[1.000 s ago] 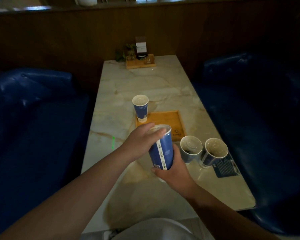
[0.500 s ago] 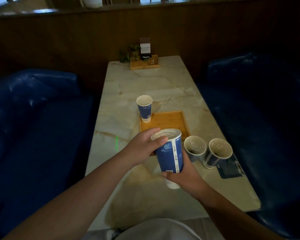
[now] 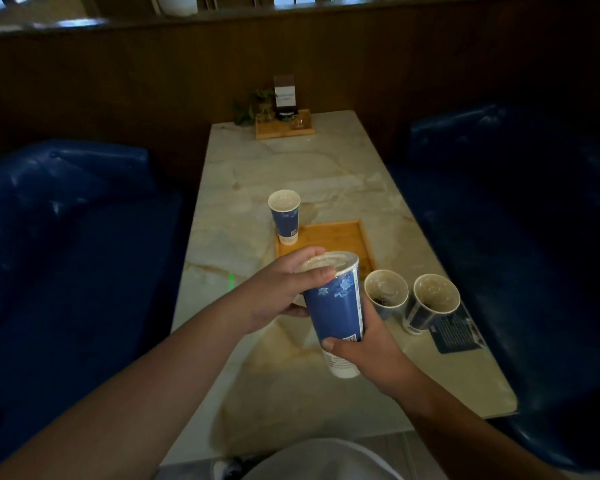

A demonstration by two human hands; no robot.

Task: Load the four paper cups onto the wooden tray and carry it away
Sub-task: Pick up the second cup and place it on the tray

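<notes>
Marble surface (image 3: pixel 319 174) between two blue benches (image 3: pixel 66 237). Wooden tray (image 3: pixel 336 237) near surface centre, toward right edge. Small far tray (image 3: pixel 284 131) with plant and sign at far edge. Held cup (image 3: pixel 336 306) raised above near edge of wooden tray, tilted. Left hand (image 3: pixel 278 292) grip closed over its lid rim; right hand (image 3: pixel 368 348) grip wrapped around its lower body. Second cup (image 3: pixel 285 216) upright at tray's far left corner. Third cup (image 3: pixel 386 294) and fourth cup (image 3: pixel 430 303) side by side near right edge, off tray. Dark card (image 3: pixel 458 332) beside fourth cup.
</notes>
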